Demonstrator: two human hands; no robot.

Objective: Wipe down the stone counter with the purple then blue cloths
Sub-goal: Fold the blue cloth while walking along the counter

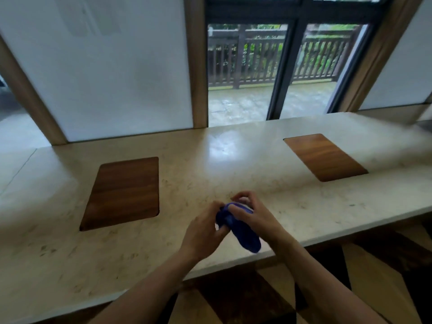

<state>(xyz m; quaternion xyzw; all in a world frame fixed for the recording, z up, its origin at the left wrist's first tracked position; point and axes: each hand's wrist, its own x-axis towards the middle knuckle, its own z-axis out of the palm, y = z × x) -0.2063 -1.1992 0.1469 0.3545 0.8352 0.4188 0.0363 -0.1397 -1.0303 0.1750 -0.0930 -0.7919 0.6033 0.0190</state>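
A bunched-up blue cloth [243,232] is held between both hands just above the near part of the pale stone counter [210,164]. My left hand [203,230] grips its left side. My right hand [252,213] closes over its top, fingers curled around the fabric. The lower end of the cloth hangs down toward the counter's front edge. No purple cloth is in view.
Two dark wooden panels are set flush into the counter, one at the left [124,192] and one at the right rear [325,156]. White wall panels and a window with a dark frame [285,66] stand behind the counter. A patterned floor [233,298] lies below its front edge.
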